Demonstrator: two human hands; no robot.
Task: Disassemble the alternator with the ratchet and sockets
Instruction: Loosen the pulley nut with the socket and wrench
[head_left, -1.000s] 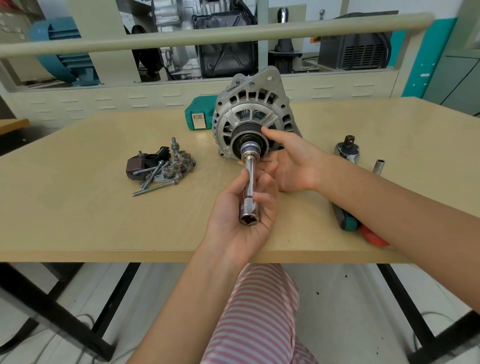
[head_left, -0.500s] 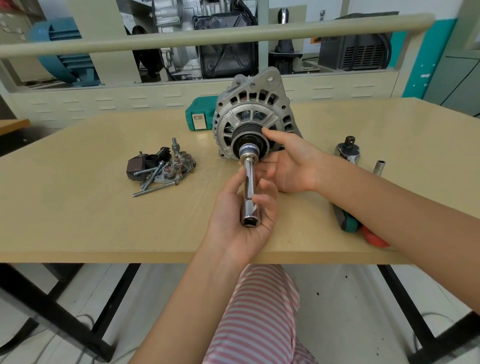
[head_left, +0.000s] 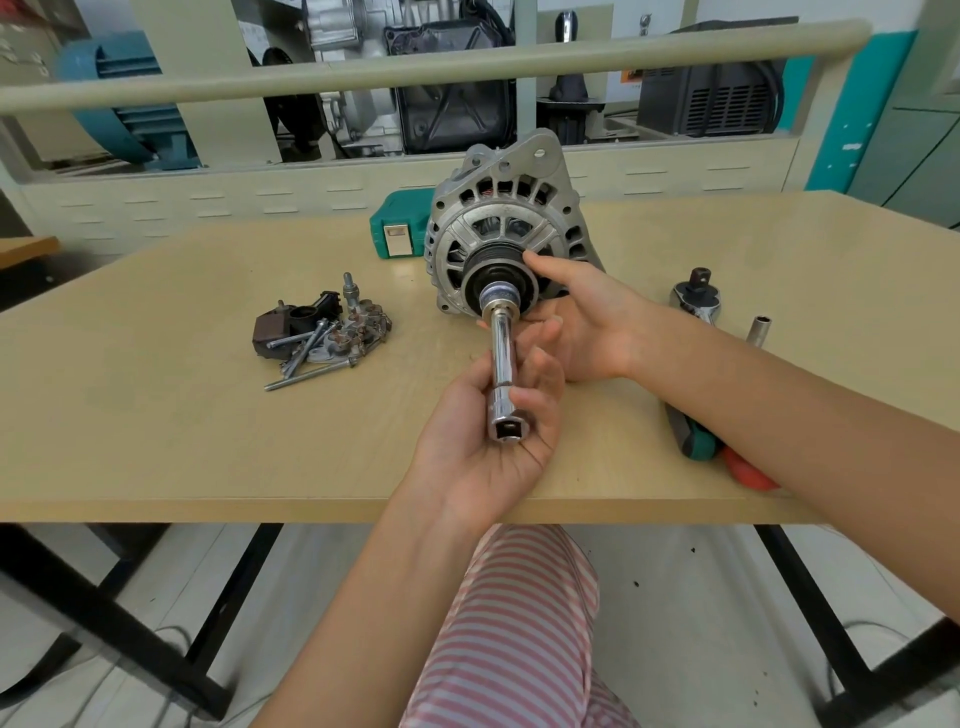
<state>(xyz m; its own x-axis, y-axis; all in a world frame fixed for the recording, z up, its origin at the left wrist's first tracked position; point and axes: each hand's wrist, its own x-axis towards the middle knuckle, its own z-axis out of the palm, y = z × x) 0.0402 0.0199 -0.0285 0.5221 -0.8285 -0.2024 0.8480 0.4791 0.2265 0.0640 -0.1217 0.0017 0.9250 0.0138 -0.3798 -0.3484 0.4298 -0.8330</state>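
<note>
While the alternator (head_left: 506, 223) stands on edge near the middle of the tan surface (head_left: 156, 426), its pulley face turned toward the person, a chrome extension bar (head_left: 503, 371) juts out from the pulley hub with a socket (head_left: 500, 297) seated at the hub end. Of the two hands, the left hand (head_left: 488, 441) lies palm up just in front of the alternator, fingers and thumb curled round the near end of the extension bar, whose square drive hole faces the camera. The right hand (head_left: 589, 322) is just to the right of the alternator with fingers loosely extended, the thumb tip touching the dark pulley rim and the other fingers reaching under the bar; it holds nothing. To the left of the alternator lies a heap of removed parts (head_left: 319, 332) with long bolts (head_left: 306, 373) leaning against it. Behind the alternator's left side sits a green case (head_left: 397, 228). To the right of the alternator, beyond the right forearm, the ratchet (head_left: 696, 301) lies with its square drive up, its green and red handle showing below the arm, and a small loose socket (head_left: 758, 330) lies just beside it. A striped trouser leg (head_left: 519, 623) shows below the surface edge.
</note>
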